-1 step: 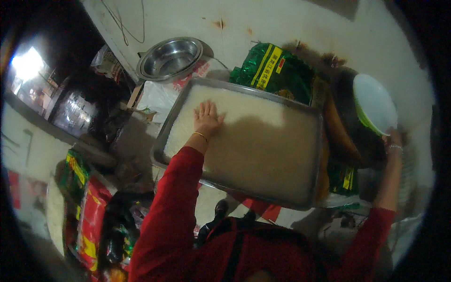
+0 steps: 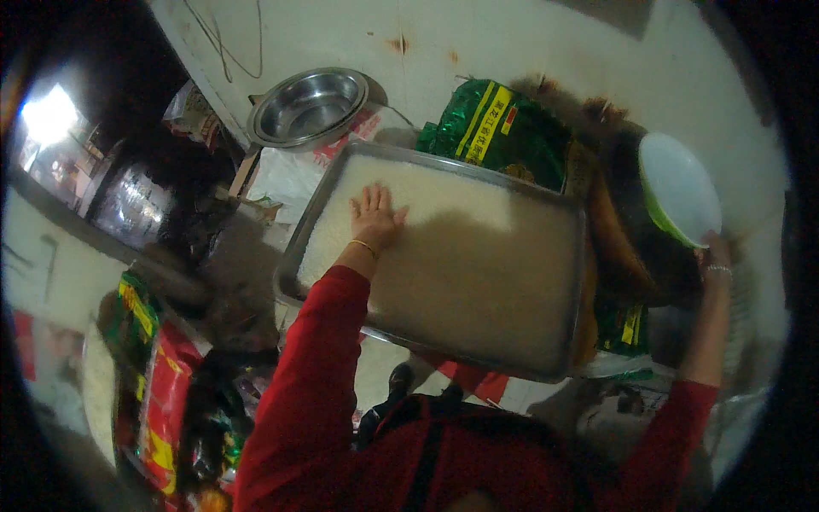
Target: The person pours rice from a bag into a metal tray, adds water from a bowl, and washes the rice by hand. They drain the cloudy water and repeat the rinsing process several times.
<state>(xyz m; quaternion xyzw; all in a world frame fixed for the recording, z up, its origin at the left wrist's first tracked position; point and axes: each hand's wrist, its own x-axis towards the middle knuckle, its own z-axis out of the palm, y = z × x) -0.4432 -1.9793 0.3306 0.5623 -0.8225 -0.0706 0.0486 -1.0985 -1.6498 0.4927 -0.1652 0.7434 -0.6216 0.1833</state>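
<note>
My left hand (image 2: 375, 220) lies palm down on white rice (image 2: 478, 256), its fingers stretched out and a thin bracelet at the wrist. The rice fills a large rectangular metal tray (image 2: 285, 282) and looks levelled out, with a shadow over much of it. At the far right, my right hand (image 2: 715, 249) grips the near rim of a round plastic basin (image 2: 682, 189), white inside and green outside. The basin is tilted up on its side, apart from the tray, over a dark area between the tray and the wall. My right fingertips are partly hidden by the rim.
Behind the tray are a green sack (image 2: 503, 128) with yellow stripes and stacked steel bowls (image 2: 309, 109) near a white plastic bag (image 2: 286, 179). Red and green packages (image 2: 166, 384) stand at the lower left. A pale wall (image 2: 512, 38) runs along the back.
</note>
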